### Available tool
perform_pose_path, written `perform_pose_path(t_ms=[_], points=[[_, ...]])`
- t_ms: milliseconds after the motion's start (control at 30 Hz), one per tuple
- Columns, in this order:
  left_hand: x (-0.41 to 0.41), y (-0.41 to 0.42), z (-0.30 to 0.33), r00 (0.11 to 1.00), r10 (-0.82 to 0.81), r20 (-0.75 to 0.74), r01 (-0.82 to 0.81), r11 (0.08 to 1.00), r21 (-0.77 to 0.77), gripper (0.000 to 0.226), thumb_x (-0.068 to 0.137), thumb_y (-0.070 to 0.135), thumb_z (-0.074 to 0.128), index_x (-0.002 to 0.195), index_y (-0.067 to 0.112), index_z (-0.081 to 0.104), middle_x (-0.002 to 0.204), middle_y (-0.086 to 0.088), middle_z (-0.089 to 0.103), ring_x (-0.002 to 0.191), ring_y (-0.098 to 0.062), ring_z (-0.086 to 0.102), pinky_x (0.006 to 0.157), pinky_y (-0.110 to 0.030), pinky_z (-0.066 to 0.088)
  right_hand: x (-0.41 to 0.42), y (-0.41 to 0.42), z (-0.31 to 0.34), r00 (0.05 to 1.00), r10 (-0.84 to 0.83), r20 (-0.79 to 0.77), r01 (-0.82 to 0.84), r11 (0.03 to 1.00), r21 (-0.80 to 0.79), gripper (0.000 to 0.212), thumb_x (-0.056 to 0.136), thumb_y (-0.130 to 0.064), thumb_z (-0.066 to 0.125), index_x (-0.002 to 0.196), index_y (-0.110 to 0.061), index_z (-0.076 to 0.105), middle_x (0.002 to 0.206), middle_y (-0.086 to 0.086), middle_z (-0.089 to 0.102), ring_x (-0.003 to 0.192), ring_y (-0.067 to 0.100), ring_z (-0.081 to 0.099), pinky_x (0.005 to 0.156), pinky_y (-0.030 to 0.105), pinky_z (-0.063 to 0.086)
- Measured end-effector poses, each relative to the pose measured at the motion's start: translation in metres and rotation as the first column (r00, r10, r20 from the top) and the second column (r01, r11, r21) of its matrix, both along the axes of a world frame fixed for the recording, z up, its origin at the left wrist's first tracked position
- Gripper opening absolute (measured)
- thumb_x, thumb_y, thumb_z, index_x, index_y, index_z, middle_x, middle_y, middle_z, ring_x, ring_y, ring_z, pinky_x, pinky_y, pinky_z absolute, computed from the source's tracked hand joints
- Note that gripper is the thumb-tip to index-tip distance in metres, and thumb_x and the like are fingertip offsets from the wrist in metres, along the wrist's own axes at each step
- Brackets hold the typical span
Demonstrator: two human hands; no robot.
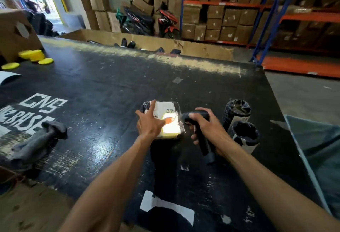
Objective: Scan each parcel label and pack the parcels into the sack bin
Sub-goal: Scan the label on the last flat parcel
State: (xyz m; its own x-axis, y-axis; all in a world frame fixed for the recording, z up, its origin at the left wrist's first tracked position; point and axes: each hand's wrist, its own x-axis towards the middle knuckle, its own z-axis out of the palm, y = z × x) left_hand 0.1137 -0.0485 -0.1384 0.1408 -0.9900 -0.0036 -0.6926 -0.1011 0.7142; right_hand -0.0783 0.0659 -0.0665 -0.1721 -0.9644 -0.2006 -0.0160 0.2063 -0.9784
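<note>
We stand in a warehouse: cardboard cartons (217,16) crowd orange-and-blue pallet racking (276,18) beyond a scuffed black packing table (110,84).

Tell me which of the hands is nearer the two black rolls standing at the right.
Right. The right hand, gripping the scanner, is just beside the rolls. The left hand rests on the labelled parcel, farther away.

My parcel (166,119), black plastic with a white label lit yellow, lies flat on the table; two rolled ones (239,121) stand right of it
</note>
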Motion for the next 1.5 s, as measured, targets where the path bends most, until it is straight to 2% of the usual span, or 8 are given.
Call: perform_pose_path(t_ms=[100,167,300,567,900,1100,1333,1500], points=[[0.001,0.011,0.003,0.999,0.014,0.039,-0.012,0.997,-0.07,0.109,0.053,0.076,0.081,0.148,0.057,0.03,0.135,-0.015,0.035,0.099,-0.042,0.063,0.092,-0.043,0.051,0.009,-0.008,0.011,0.984,-0.051,-0.171,0.037,0.995,-0.088,0.052,0.077,-0.059,0.072,0.123,-0.04,0.056,0.069,-0.003,0.075,0.052,0.021,0.069,0.047,0.032,0.055],[0.003,0.017,0.007,0.998,0.023,0.052,-0.016,0.993,-0.121,0.107,0.052,0.078,0.079,0.145,0.058,0.03,0.13,-0.012,0.037,0.095,-0.039,0.064,0.085,-0.04,0.052,0.014,-0.012,0.016,0.973,-0.07,-0.219,0.045,0.992,-0.119,0.05,0.076,-0.063,0.071,0.12,-0.043,0.057,0.068,-0.004,0.076,0.052,0.021,0.071,0.048,0.032,0.056],[0.006,0.022,0.013,0.995,0.018,0.095,-0.001,0.985,-0.174,0.104,0.054,0.08,0.077,0.145,0.059,0.029,0.124,-0.009,0.036,0.091,-0.037,0.064,0.081,-0.038,0.052,0.021,-0.015,0.024,0.956,-0.082,-0.283,0.038,0.987,-0.159,0.053,0.077,-0.066,0.069,0.123,-0.042,0.057,0.08,-0.001,0.079,0.051,0.021,0.072,0.045,0.031,0.056],[0.007,0.021,0.027,0.997,0.027,0.077,-0.009,0.975,-0.222,0.104,0.052,0.081,0.075,0.143,0.06,0.03,0.115,-0.003,0.033,0.085,-0.035,0.064,0.079,-0.037,0.052,0.021,-0.019,0.034,0.941,-0.116,-0.318,0.053,0.979,-0.197,0.054,0.079,-0.064,0.066,0.124,-0.037,0.054,0.084,0.004,0.077,0.05,0.018,0.072,0.044,0.03,0.056],[-0.001,0.022,0.032,0.997,0.009,0.076,0.009,0.972,-0.236,0.104,0.054,0.082,0.075,0.144,0.059,0.027,0.115,-0.003,0.034,0.086,-0.033,0.062,0.078,-0.04,0.054,0.019,-0.014,0.038,0.943,-0.119,-0.309,0.053,0.975,-0.215,0.049,0.086,-0.057,0.07,0.127,-0.036,0.054,0.091,0.003,0.077,0.051,0.018,0.071,0.044,0.03,0.056],[-0.003,0.018,0.032,0.997,0.07,-0.033,-0.075,0.975,-0.21,0.103,0.052,0.082,0.076,0.142,0.06,0.03,0.116,-0.005,0.036,0.09,-0.036,0.062,0.084,-0.04,0.052,0.014,-0.006,0.026,0.941,-0.119,-0.317,0.076,0.987,-0.144,0.053,0.086,-0.059,0.069,0.13,-0.037,0.051,0.091,0.001,0.077,0.052,0.016,0.073,0.045,0.028,0.056],[-0.006,0.02,0.026,0.945,0.222,-0.241,-0.246,0.966,-0.077,0.106,0.049,0.083,0.078,0.141,0.059,0.031,0.116,-0.007,0.04,0.101,-0.039,0.06,0.091,-0.043,0.048,0.012,0.033,-0.047,0.894,-0.021,-0.448,0.091,0.987,0.136,0.064,0.089,-0.061,0.068,0.139,-0.03,0.043,0.104,0.008,0.07,0.059,0.024,0.075,0.045,0.035,0.061],[-0.013,0.028,0.02,0.938,0.203,-0.282,-0.232,0.97,-0.074,0.104,0.047,0.084,0.077,0.138,0.06,0.033,0.113,-0.006,0.04,0.091,-0.033,0.057,0.087,-0.037,0.045,0.007,0.052,-0.083,0.883,-0.015,-0.47,0.118,0.974,0.192,0.067,0.091,-0.063,0.067,0.143,-0.03,0.041,0.109,0.011,0.068,0.067,0.028,0.076,0.05,0.041,0.065]])
